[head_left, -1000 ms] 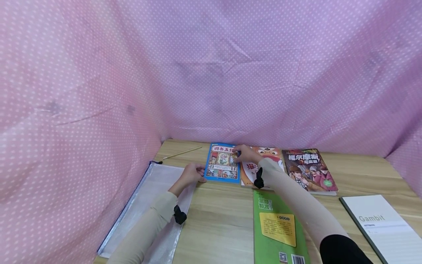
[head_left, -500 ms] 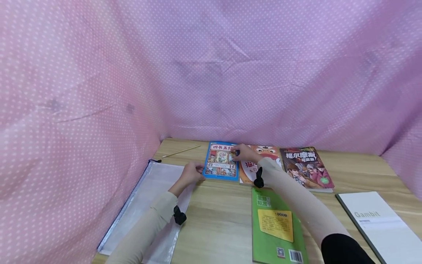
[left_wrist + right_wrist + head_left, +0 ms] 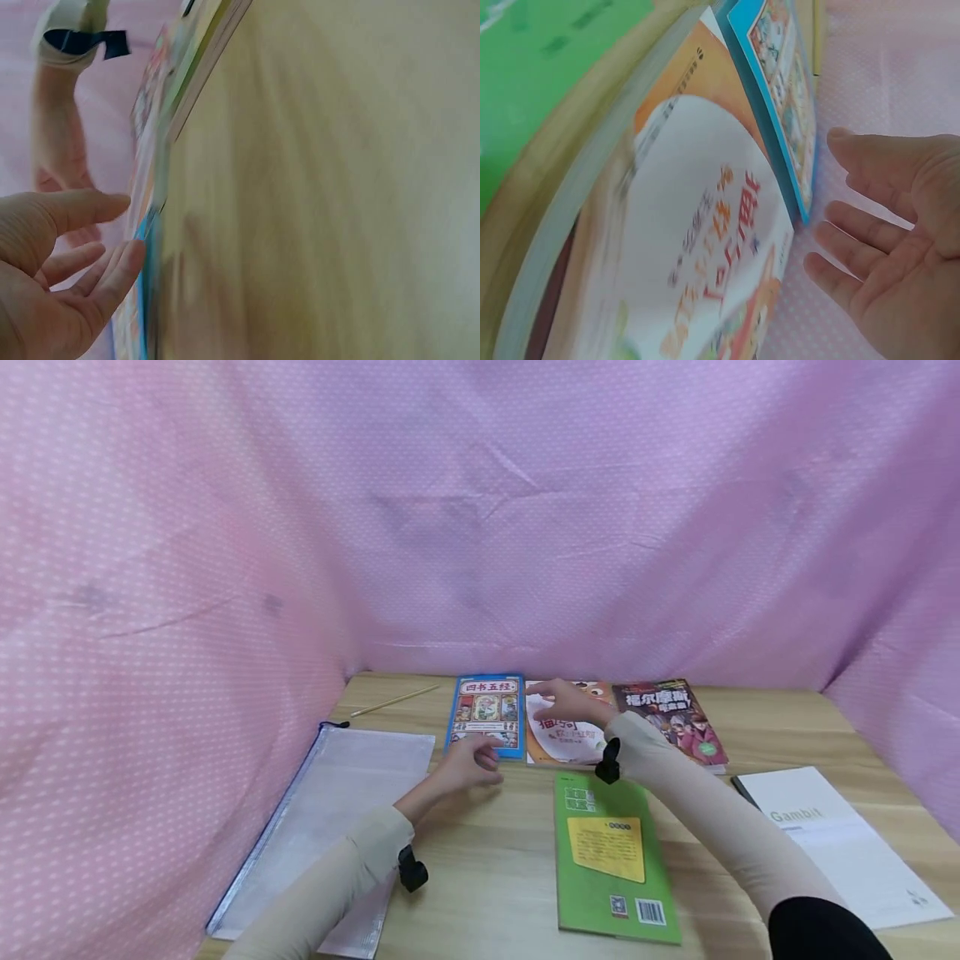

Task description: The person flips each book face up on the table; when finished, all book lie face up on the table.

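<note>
In the head view, a blue-bordered picture book (image 3: 486,706) lies flat at the back left of a row of books. My left hand (image 3: 467,766) hovers at its front edge, thumb and fingers apart and holding nothing. Just right of the blue book lies an orange and white book (image 3: 566,747), partly covered by my right hand (image 3: 568,703). In the right wrist view that hand (image 3: 900,232) has loosely bent fingers with nothing between them. The left wrist view shows my left hand (image 3: 67,270) with spread fingers near the blue book's edge (image 3: 145,292).
A dark comic-style book (image 3: 678,722) ends the row on the right. Nearer lies a green book (image 3: 611,902), with a white notebook (image 3: 840,843) to its right. At left are a translucent zip bag (image 3: 352,785) and a thin gold stick (image 3: 393,700). Pink dotted cloth (image 3: 480,543) hangs behind.
Both hands have come away from the blue book's sides. The left hand has shifted right to its front edge; the right hand has moved right over the orange and white book. The head view has turned slightly.
</note>
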{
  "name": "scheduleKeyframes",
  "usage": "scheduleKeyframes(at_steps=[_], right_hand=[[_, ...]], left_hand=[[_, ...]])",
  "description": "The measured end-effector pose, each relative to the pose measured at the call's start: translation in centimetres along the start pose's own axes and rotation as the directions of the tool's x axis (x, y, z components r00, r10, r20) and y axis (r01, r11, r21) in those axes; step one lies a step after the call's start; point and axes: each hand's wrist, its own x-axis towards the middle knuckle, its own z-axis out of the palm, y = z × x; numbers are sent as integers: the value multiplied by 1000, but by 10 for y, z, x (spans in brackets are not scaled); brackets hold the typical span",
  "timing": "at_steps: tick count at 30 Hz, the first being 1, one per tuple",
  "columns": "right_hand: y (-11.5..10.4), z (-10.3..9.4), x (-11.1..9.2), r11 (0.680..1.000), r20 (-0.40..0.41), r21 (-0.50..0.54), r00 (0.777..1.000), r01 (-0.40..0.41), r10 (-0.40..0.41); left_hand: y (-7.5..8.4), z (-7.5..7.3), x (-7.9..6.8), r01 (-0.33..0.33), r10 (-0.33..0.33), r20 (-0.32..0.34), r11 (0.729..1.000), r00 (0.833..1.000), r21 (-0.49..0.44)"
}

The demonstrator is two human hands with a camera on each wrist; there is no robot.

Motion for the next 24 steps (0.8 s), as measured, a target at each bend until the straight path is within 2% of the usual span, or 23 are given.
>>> scheduleKeyframes(at_steps=[5, 10, 14, 17, 24], right_hand=[[0, -9, -25, 998, 11, 57, 1000, 14, -14], [-1, -18, -51, 998, 7, 35, 998, 55, -55], [3, -20, -71, 997, 20, -5, 997, 75, -75], [5, -19, -88, 998, 52, -11, 997, 56, -55], [12, -14, -122, 1000, 97, -13, 995, 26, -24]], left_hand=[[3, 19, -9, 22, -15, 139, 998, 990, -51], [11, 38, -19, 35, -18, 219, 996, 976, -76], [20, 52, -27, 34, -15, 229, 996, 973, -78], [25, 63, -31, 35, -12, 227, 995, 974, -95], [28, 84, -40, 46, -17, 208, 990, 978, -132]])
